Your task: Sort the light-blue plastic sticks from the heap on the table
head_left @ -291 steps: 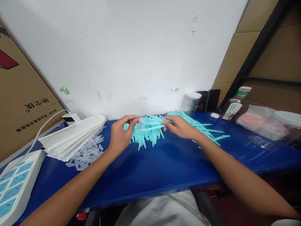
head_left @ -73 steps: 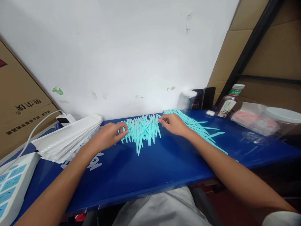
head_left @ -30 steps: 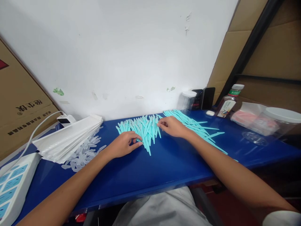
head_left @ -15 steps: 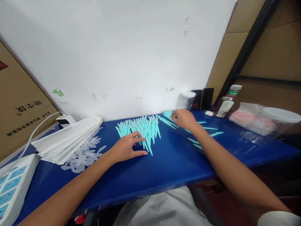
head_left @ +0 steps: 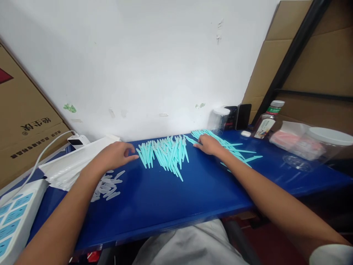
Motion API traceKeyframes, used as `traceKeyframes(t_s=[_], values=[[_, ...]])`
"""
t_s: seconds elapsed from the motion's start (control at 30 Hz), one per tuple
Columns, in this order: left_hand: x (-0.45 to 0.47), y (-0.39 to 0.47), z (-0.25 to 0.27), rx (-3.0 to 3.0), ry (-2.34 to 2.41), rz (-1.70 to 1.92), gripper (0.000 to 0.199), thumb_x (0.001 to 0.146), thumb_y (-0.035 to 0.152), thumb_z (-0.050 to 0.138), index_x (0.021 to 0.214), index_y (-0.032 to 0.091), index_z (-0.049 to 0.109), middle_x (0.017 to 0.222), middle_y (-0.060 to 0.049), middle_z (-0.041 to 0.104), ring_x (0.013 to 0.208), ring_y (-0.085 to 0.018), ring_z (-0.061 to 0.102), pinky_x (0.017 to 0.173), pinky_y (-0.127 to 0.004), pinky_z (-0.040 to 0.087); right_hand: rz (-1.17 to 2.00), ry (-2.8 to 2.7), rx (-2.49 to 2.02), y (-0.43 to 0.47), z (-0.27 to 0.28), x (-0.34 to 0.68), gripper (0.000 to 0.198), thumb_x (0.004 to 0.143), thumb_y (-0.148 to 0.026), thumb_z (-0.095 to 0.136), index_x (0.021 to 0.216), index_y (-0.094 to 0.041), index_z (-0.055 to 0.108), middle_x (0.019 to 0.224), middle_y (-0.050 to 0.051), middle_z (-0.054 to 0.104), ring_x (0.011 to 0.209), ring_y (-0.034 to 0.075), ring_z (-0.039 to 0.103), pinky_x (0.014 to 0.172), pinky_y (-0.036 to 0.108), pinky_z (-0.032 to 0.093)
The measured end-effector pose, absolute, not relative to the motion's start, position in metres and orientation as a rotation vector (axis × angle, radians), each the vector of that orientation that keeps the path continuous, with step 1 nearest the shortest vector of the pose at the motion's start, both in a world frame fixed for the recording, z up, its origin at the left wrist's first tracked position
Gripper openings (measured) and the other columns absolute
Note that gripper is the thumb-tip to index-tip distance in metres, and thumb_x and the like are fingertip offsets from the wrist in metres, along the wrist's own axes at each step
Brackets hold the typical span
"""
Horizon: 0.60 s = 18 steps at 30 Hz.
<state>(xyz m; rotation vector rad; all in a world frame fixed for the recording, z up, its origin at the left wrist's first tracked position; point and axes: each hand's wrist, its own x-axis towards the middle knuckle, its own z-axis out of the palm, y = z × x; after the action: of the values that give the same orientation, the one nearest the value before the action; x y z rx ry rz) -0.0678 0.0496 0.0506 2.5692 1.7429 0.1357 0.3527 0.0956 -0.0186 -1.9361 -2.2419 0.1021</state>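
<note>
My left hand [head_left: 117,158] hovers over the left side of the table, thumb and forefinger apart with nothing between them. Its fingertips are near the left end of a middle pile of slim teal sticks [head_left: 168,156], which have pale covers on their far ends and look like eyebrow razors. My right hand [head_left: 209,144] is closed at the near end of a teal stick [head_left: 190,139] that lies right of this pile. Behind and beside that hand spreads a second group of teal sticks [head_left: 228,145]. Small translucent plastic pieces [head_left: 109,187] lie partly hidden under my left forearm.
White plastic bags [head_left: 63,169] and a power strip [head_left: 19,217] are at the left. On the right stand a lidded clear jar [head_left: 219,121], dark phones [head_left: 242,117], a bottle [head_left: 266,123] and a larger tub [head_left: 328,141]. The wall [head_left: 165,66] closes off the back.
My left hand has moved left and away from the middle pile, now over the translucent pieces. My right hand has shifted slightly left and nearer, uncovering more of the right-hand sticks.
</note>
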Motion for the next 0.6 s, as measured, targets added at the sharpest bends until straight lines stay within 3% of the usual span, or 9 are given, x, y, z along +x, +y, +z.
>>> traceKeyframes(t_s=[0.1,0.17,0.33,0.6], values=[[-0.105,0.058,0.054,2.257,1.847,-0.141,0.061,0.061,0.074,0.078,0.093,0.022,0.075,0.090,-0.008,0.075,0.076,-0.027,0.070,0.062,-0.032,0.047,0.090,-2.249,-2.005,0.098,-0.019,0.352,0.039,0.100,-0.051,0.057,0.099,-0.014,0.072,0.097,0.016,0.073,0.088,0.025,0.067,0.072,0.030,0.043],[-0.119,0.060,0.053,2.121,1.805,-0.199,0.066,0.055,0.072,0.082,0.097,0.023,0.075,0.094,-0.009,0.076,0.077,-0.027,0.071,0.061,-0.032,0.049,0.084,-2.263,-2.049,0.099,-0.018,0.354,0.038,0.101,-0.047,0.056,0.094,-0.014,0.073,0.091,0.017,0.074,0.082,0.025,0.068,0.069,0.031,0.043],[-0.121,0.060,0.049,2.009,1.649,-0.245,0.069,0.056,0.067,0.085,0.107,0.024,0.072,0.090,-0.006,0.076,0.078,-0.025,0.071,0.062,-0.029,0.050,0.064,-2.313,-2.129,0.094,-0.011,0.355,0.032,0.100,-0.036,0.055,0.095,-0.010,0.075,0.098,0.023,0.075,0.086,0.030,0.070,0.067,0.033,0.043],[-0.128,0.066,0.049,2.099,1.750,-0.167,0.062,0.063,0.065,0.081,0.104,0.019,0.074,0.093,-0.010,0.076,0.078,-0.028,0.070,0.064,-0.031,0.050,0.079,-2.292,-2.213,0.089,-0.003,0.353,0.025,0.095,-0.032,0.062,0.097,-0.011,0.076,0.101,0.022,0.075,0.090,0.030,0.072,0.070,0.032,0.044]])
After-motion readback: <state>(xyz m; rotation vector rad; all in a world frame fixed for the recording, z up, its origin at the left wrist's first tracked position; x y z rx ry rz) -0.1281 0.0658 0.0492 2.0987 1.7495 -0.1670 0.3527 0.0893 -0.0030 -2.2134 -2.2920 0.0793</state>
